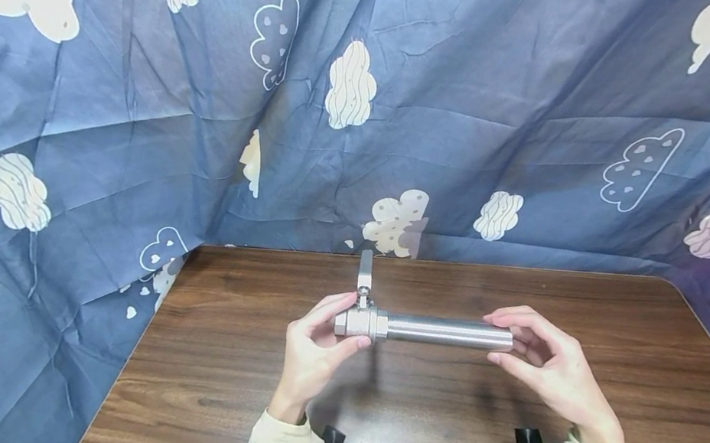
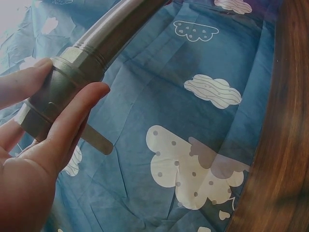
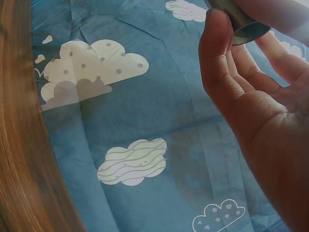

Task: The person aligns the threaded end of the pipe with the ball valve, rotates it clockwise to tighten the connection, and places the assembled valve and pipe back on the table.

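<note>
A silvery ball valve (image 1: 359, 322) with a flat lever handle (image 1: 366, 270) is joined to a smooth metal pipe (image 1: 445, 330). My left hand (image 1: 313, 350) grips the valve body, thumb on the near side and fingers on the far side. At the pipe's other end, my right hand (image 1: 547, 357) pinches it between thumb and fingers. The pipe slants slightly down to the right in the head view, held above the table. In the left wrist view the lever (image 2: 98, 139) points away past the fingers. The right wrist view shows the pipe's open end (image 3: 248, 33).
Under both hands lies a brown wood-grain table (image 1: 211, 368). A blue cloth (image 1: 433, 100) with cloud prints hangs behind it and along both sides. Black wrist devices (image 1: 332, 440) sit at both wrists.
</note>
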Available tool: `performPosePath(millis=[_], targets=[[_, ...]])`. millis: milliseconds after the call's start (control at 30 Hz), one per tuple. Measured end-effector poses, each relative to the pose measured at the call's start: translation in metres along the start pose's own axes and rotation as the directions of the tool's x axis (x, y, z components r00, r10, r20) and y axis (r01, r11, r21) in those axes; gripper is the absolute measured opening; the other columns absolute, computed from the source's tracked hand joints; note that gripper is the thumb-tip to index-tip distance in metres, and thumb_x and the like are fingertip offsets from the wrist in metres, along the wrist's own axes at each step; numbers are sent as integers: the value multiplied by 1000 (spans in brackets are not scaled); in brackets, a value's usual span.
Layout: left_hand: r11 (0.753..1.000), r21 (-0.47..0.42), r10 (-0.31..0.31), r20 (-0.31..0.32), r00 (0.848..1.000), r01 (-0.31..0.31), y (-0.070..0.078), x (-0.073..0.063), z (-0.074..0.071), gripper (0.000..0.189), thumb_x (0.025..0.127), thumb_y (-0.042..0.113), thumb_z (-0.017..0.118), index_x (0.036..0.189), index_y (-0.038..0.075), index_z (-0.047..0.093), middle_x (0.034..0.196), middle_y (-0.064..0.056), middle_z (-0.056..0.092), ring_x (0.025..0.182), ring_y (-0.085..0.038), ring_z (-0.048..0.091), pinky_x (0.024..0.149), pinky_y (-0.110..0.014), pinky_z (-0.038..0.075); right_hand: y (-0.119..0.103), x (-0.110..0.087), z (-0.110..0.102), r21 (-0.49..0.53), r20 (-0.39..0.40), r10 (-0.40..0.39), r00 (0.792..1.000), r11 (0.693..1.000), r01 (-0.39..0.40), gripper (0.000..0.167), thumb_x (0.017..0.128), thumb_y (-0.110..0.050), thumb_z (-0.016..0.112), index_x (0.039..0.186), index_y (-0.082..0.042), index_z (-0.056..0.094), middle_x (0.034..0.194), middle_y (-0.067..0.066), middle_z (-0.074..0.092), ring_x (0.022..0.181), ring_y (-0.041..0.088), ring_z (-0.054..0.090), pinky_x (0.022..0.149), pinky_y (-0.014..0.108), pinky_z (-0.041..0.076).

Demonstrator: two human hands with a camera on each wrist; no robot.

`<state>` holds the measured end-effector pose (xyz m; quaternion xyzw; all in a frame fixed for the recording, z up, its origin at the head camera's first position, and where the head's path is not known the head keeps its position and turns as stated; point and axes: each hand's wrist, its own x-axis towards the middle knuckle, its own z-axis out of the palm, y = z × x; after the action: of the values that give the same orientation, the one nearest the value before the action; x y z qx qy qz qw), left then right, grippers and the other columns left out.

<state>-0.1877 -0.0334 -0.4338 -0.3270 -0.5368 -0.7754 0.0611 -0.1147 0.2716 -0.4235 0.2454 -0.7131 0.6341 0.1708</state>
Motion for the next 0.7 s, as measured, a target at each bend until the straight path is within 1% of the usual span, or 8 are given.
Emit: performPosePath(millis=[67,133,267,433,533,700], targets=[[1000,-1,12,5,1000,-12,0,0,0,54,74,-9,75,120,-24,51,123,-1,63,110,-11,60,92,-23,56,0,0,0,0,-2,3,1000,1000,-3,51,68,32,64,116,16,53,119,25,58,104,14,66,87,20,56],[1000,4,5,2,1000,-5,0,0,0,54,74,-9,76,120,-24,51,123,0,63,110,-11,60,92,-24,56,0,0,0,2,1,-4,1000,1000,4,50,69,30,64,116,16,53,119,27,57,104,15,66,87,20,56],[1000,13,-13,-4,1000,13,0,0,0,54,74,-9,76,121,-22,52,123,1,63,109,-11,61,91,-24,56,1,0,-1,9,5,-21,1000,1000,21,52,67,34,62,115,17,53,119,28,56,105,15,66,88,20,56],[1000,19,-8,-2,1000,8,0,0,0,54,74,-10,75,121,-22,53,123,1,63,109,-11,61,92,-24,56,1,0,-1,10,4,-27,1000,1000,27,51,67,34,61,115,17,53,118,28,56,105,16,66,88,20,56],[1000,25,1,-2,1000,-1,0,0,0,53,73,-11,75,120,-22,52,123,1,63,110,-11,60,92,-24,56,0,0,0,5,-5,-20,1000,1000,20,50,68,33,63,115,17,54,119,24,58,105,15,66,87,20,56],[1000,21,-23,-13,1000,24,1,0,1,54,71,-15,74,120,-22,52,123,0,62,109,-12,61,92,-25,56,-2,0,0,-1,-9,-13,1000,1000,13,49,68,32,63,114,16,54,119,18,60,104,15,66,86,19,56]])
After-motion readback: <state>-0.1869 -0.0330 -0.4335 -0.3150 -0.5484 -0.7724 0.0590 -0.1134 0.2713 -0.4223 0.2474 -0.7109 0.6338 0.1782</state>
